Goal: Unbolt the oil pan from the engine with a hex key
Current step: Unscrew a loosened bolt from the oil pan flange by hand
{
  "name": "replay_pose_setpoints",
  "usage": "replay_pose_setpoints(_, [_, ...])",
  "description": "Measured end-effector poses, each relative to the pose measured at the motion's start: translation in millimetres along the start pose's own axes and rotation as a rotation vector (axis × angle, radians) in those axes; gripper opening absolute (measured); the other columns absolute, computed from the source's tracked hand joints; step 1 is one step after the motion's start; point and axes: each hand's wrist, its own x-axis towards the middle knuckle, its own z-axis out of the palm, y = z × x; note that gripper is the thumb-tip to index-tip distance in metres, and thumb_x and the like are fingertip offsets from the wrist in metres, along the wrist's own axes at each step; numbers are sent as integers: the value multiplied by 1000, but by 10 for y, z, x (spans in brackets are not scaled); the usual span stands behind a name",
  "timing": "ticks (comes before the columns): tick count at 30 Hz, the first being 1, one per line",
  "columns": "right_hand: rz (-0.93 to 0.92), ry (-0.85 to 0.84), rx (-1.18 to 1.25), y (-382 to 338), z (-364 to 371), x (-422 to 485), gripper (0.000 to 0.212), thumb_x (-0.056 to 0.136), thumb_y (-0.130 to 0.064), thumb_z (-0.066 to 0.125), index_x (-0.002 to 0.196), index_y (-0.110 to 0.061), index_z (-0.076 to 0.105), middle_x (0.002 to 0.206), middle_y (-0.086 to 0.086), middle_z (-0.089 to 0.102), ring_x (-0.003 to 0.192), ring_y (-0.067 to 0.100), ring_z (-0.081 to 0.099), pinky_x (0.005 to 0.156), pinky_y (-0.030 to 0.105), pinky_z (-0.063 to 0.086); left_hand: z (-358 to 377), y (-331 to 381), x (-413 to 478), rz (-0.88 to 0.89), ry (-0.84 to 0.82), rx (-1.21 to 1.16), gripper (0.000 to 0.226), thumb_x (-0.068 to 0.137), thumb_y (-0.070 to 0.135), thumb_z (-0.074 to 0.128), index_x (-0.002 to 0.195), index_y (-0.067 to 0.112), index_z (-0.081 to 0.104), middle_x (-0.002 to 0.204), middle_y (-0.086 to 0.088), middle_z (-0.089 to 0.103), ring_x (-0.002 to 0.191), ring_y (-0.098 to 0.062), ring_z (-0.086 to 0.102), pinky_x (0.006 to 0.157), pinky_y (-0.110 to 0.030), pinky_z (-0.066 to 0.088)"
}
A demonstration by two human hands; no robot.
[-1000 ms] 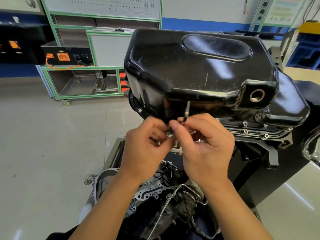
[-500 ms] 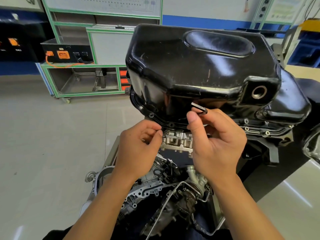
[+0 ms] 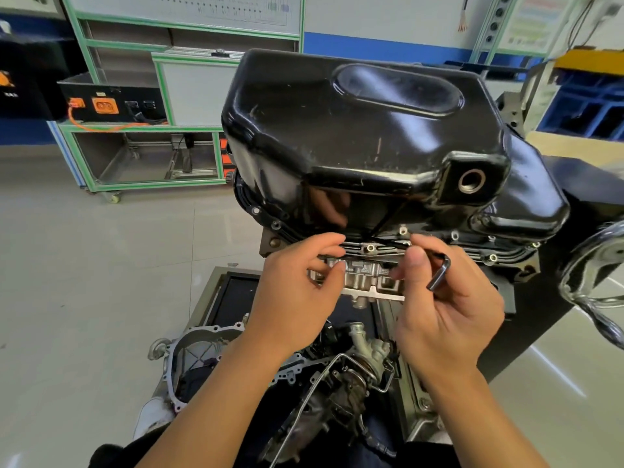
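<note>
Vehicle workshop: engine (image 3: pixel 366 282) on stand (image 3: pixel 533 319), green-framed training bench (image 3: pixel 162 185).

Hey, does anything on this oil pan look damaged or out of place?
The oil pan has an open drain hole with no plug in it, and its black paint is scuffed near the middle. Nothing looks spilled.

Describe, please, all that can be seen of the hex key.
The hex key is a slim, black, L-shaped bar, seemingly metal. The right hand pinches its long arm between thumb and fingers; that arm runs leftward toward the flange of the oil pan, its tip hard to make out. The short arm hangs down beyond the bend, free.
</note>
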Motion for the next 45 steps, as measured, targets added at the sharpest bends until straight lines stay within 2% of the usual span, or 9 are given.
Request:
replay_pose_setpoints(4, [35,-40,-61,43,-55,4,20,99,-16,60,100,0,73,75,2,66,68,17,64,66,22,46,161,72,0,40,3,8,34,88,10,74,119,23,70,103,22,70,77,1,70,62,-19,57])
replay_pose_setpoints(11, [35,-85,-32,68,-54,23,15,98,-12,60,97,-4,73,76,-5,65,71,8,62,69,16,45,364,125,89,57,100,6,26,84,9,79,109,17,76,89,12,75,60,7,63,58,-12,51])
replay_pose_setpoints(19, [29,-115,-22,51,-54,72,14,96,-6,61,87,-7,72,72,-1,64,67,14,60,62,22,43,439,116,103,124,110,97,26,83,10,79,109,15,77,83,17,71,62,9,62,63,-9,49])
replay_pose_setpoints(23, [11,-149,-54,13,-20,62,12,91,2,65,91,-5,74,73,1,67,69,12,61,64,21,45,439,122,122,154,106,144,21,89,5,75,109,11,78,84,2,77,69,6,60,70,-10,47])
replay_pose_setpoints(27, [-23,-138,-63,4,-44,66,13,90,4,65,94,-3,75,73,3,67,69,12,62,65,19,45,451,168,129,206,127,162,20,89,1,73,107,8,79,77,-5,76,71,-7,63,69,-3,40])
replay_pose_setpoints(34, [-7,-133,-59,21,-35,71,13,91,2,64,100,0,74,77,5,69,72,12,63,69,16,47,474,177,150,230,162,169,17,88,1,74,102,7,80,67,-8,72,73,-6,60,65,2,34])
replay_pose_setpoints(36, [-16,-136,-44,20,-7,58,15,91,2,65,104,1,73,78,7,69,73,11,61,72,13,46,473,176,147,230,175,146,14,89,4,71,100,7,80,61,-1,68,67,-1,57,65,1,34])
replay_pose_setpoints(40, [-24,-171,4,41,53,56,19,95,1,59,109,3,71,77,6,63,73,10,56,70,15,43,438,191,183,304,143,148,20,89,15,59,90,7,77,55,28,42,59,15,50,63,0,31])
replay_pose_setpoints(45, [5,-266,78,40,133,57,18,98,3,56,107,-2,71,91,0,67,82,15,64,73,33,51,304,91,234,424,60,125,15,93,-4,63,80,-1,70,81,25,58,74,10,57,67,-12,44])
